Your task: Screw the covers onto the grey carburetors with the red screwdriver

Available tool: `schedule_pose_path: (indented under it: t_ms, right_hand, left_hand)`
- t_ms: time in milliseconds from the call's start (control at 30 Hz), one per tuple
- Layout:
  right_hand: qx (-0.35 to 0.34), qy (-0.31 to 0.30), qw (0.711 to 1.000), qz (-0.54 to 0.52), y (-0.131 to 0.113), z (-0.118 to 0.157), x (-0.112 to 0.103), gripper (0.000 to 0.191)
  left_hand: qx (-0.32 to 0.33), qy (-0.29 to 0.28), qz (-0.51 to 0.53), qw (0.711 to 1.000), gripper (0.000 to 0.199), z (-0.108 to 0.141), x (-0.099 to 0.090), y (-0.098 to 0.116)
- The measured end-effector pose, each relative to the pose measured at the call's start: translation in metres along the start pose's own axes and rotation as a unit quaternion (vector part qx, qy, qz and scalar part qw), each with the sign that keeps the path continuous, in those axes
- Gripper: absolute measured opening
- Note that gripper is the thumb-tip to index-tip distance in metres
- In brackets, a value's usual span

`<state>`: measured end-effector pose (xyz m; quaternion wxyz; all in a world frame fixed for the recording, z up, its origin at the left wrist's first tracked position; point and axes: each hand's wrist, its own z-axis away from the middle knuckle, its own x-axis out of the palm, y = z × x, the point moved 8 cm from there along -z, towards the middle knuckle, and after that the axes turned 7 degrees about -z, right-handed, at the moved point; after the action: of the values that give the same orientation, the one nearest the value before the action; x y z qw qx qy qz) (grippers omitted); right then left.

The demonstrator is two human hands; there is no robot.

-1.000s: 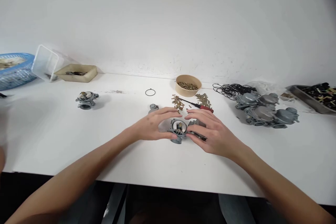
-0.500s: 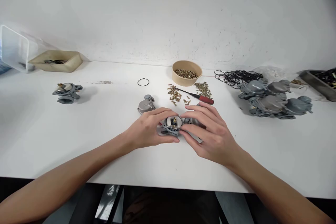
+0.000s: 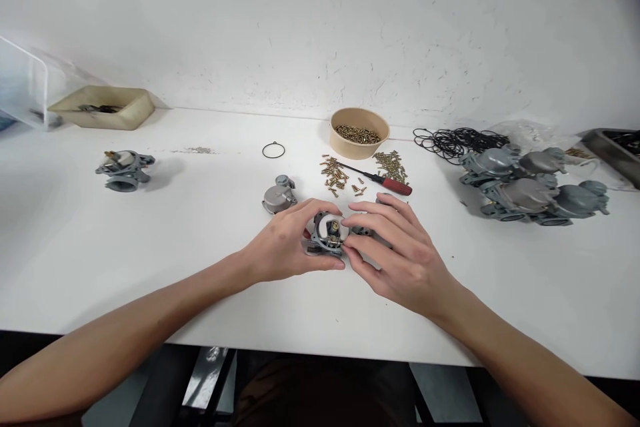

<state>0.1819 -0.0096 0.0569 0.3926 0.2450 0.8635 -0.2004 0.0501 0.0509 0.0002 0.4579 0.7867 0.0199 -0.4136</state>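
Note:
An open carburetor with a white float and brass centre faces up in front of me. My left hand wraps around its left side, thumb at the front. The fingertips of my right hand close on its right rim; whether they also pinch a small part is hidden. Behind the right fingers, another grey metal part shows only in pieces. A grey float bowl lies just beyond my left hand. Farther back is a thin black gasket ring.
Brass screws lie beside a red-handled screwdriver, with a tub of screws behind. Several carburetors and black rings are at right. Another open carburetor and a tray are at left.
The view has shifted slightly. Both hands stay at the carburetor, with the right fingertips moving only a little along its right rim.

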Motion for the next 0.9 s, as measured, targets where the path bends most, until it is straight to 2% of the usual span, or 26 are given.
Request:
schedule_pose_path:
  t_ms: [400, 567, 633, 700, 767, 833, 900]
  right_hand:
    - [-0.1, 0.006, 0.993, 0.056, -0.007, 0.006, 0.004, 0.019]
    - [-0.1, 0.0, 0.992, 0.071, -0.008, 0.003, 0.003, 0.018]
    - [-0.097, -0.001, 0.993, 0.066, -0.008, 0.002, 0.001, 0.017]
    - [-0.088, 0.002, 0.995, 0.05, -0.005, 0.001, -0.002, 0.014]
    - [-0.079, -0.004, 0.996, 0.029, -0.001, 0.0, -0.005, 0.011]
    - [-0.074, -0.019, 0.997, 0.014, 0.003, 0.001, -0.006, 0.011]
    - [-0.073, -0.031, 0.997, 0.009, 0.005, 0.001, -0.006, 0.011]
  left_hand:
    - [-0.012, 0.005, 0.027, 1.0, 0.064, -0.001, -0.002, -0.002]
    - [-0.007, 0.005, 0.019, 1.0, 0.062, 0.0, 0.0, -0.002]
    - [0.014, -0.003, 0.014, 1.0, 0.063, 0.0, -0.002, 0.001]
    - [0.045, 0.0, 0.004, 0.999, 0.067, -0.001, -0.011, 0.007]
    - [0.049, 0.041, -0.018, 0.998, 0.063, -0.004, -0.031, 0.009]
    - [0.013, 0.11, -0.069, 0.991, 0.048, -0.006, -0.058, 0.003]
    - [-0.035, 0.135, -0.143, 0.98, 0.04, -0.007, -0.077, -0.008]
